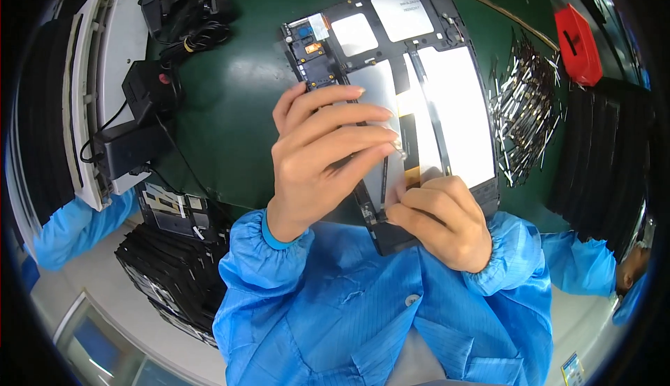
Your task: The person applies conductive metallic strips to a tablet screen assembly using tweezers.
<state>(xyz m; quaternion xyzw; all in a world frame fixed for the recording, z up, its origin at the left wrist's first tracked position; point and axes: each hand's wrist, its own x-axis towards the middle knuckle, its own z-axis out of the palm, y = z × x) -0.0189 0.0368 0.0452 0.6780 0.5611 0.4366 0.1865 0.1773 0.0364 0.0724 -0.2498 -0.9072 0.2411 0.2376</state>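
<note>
The tablet (453, 93), its insides bared, was aslant in front of the person, its far end over the green worktop (241, 86) and its near end before the blue coat (370, 316). A board (319, 70) with a blue spot sat at its far left corner; a long dark strip (428, 96) ran down its pale inner face.

The left hand (314, 149) reached across the tablet's left side, fingers stretched out and the thumb drawn close to the index fingertip. Whether that grip was closed on anything could not be told. The right hand (447, 218) was at the tablet's near end, fingers curled and thumb tucked in; what its grip held, if anything, was hidden.

Just right of the tablet lay a heap of thin strips (523, 110), with a red box (579, 45) beyond it. To the left were a coiled cord (202, 39), a black box (143, 150) and a white rack (120, 51). A stack of dark panels (171, 278) stood at the lower left.
</note>
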